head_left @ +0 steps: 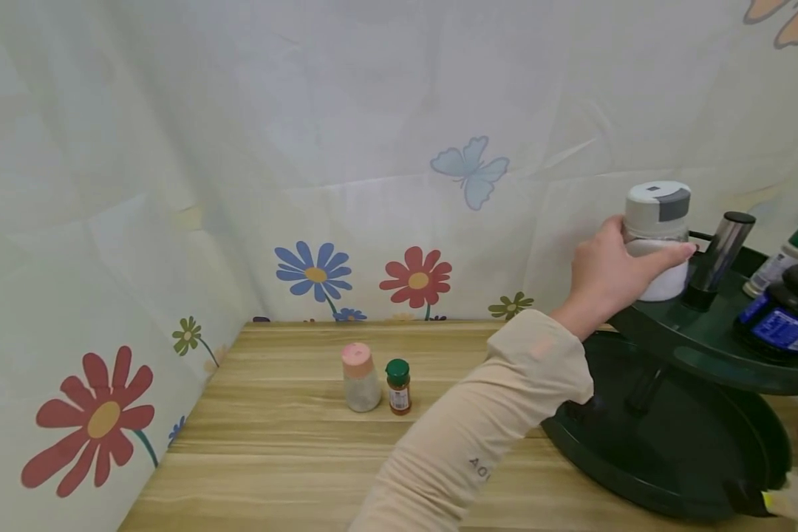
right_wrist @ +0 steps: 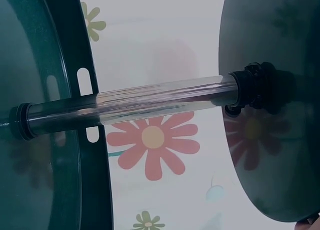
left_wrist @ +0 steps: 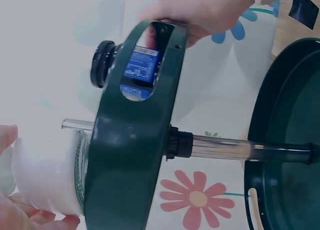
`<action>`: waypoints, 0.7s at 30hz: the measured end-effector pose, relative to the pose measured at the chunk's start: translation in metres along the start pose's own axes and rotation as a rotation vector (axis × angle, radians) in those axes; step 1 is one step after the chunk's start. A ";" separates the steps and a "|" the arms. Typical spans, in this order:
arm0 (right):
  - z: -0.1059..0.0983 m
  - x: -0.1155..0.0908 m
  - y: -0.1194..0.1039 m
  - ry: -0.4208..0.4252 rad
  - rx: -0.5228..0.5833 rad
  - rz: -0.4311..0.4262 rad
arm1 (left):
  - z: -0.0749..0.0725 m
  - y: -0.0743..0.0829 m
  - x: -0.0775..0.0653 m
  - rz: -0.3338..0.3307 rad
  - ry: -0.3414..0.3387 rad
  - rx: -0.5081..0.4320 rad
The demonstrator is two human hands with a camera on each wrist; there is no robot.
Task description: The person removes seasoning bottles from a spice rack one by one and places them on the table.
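My left hand grips a clear seasoning jar of white contents with a grey-and-white lid. The jar stands upright at the left edge of the upper tray of a dark green two-tier rack; in the left wrist view its base is right at the tray's rim. My right hand holds the opposite rim of that tray by its slot, fingers partly hidden behind it. Beside the jar rises the rack's metal post. A black-lidded jar with a blue label and a green-capped bottle are on the upper tray.
The rack's lower tray stands on the wooden table. Left of it are a pink-capped shaker and a small green-capped spice bottle. A flowered curtain hangs behind the table.
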State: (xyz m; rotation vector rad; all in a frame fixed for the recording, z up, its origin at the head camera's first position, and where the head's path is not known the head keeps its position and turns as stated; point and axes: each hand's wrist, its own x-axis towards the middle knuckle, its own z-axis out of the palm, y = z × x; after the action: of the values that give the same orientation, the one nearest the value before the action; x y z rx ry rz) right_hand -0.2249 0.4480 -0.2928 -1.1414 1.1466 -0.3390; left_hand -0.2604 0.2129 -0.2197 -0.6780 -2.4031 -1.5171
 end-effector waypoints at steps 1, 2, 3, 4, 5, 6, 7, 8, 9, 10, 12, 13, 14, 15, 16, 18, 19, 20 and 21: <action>0.000 0.000 0.000 -0.003 -0.033 -0.005 | -0.001 0.000 0.000 0.002 -0.001 -0.013; 0.000 0.000 0.000 -0.007 -0.081 -0.015 | -0.003 0.000 0.000 0.008 -0.002 -0.020; 0.001 0.000 0.000 -0.002 -0.066 -0.008 | -0.005 0.000 0.000 0.013 -0.007 -0.032; 0.001 -0.001 0.000 -0.001 -0.060 0.001 | -0.007 0.000 0.000 0.020 -0.011 -0.041; 0.001 -0.001 -0.001 0.001 -0.053 0.017 | -0.009 0.000 0.001 0.025 -0.014 -0.047; 0.001 -0.001 -0.001 0.003 -0.028 0.028 | -0.010 0.000 0.001 0.027 -0.018 -0.056; 0.002 -0.001 -0.001 0.008 -0.009 0.043 | -0.012 0.000 0.001 0.027 -0.023 -0.070; 0.003 -0.002 -0.002 0.023 0.053 0.070 | -0.014 -0.001 0.001 0.027 -0.027 -0.083; 0.003 -0.002 -0.001 0.028 0.101 0.083 | -0.016 -0.001 0.000 0.023 -0.030 -0.097; 0.003 -0.002 -0.001 0.013 0.067 0.067 | -0.017 -0.002 0.000 0.021 -0.030 -0.104; 0.002 -0.001 0.000 -0.024 -0.060 0.005 | -0.020 -0.003 0.000 0.016 -0.032 -0.122; 0.001 -0.001 0.000 -0.042 -0.139 -0.021 | -0.021 -0.004 0.000 0.015 -0.031 -0.125; 0.000 -0.001 0.001 -0.058 -0.232 -0.060 | -0.022 -0.005 -0.001 0.015 -0.029 -0.124; -0.001 0.000 0.001 -0.075 -0.304 -0.095 | -0.024 -0.006 -0.001 0.015 -0.029 -0.124; -0.001 0.000 0.000 -0.075 -0.280 -0.082 | -0.026 -0.006 -0.001 0.019 -0.030 -0.124; -0.001 -0.001 0.000 -0.069 -0.220 -0.043 | -0.029 -0.008 -0.002 0.024 -0.039 -0.131; -0.001 0.000 0.000 -0.074 -0.245 -0.049 | -0.031 -0.009 -0.003 0.025 -0.045 -0.138; -0.001 0.000 0.000 -0.067 -0.207 -0.032 | -0.033 -0.009 -0.004 0.024 -0.057 -0.147; -0.001 0.000 0.000 -0.067 -0.200 -0.010 | -0.035 -0.010 -0.005 0.024 -0.068 -0.152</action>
State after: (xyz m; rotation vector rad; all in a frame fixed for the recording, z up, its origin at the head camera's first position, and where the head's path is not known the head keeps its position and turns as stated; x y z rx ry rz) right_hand -0.2257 0.4478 -0.2924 -1.3240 1.1346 -0.1947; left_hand -0.2633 0.1767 -0.2139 -0.7990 -2.3361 -1.7068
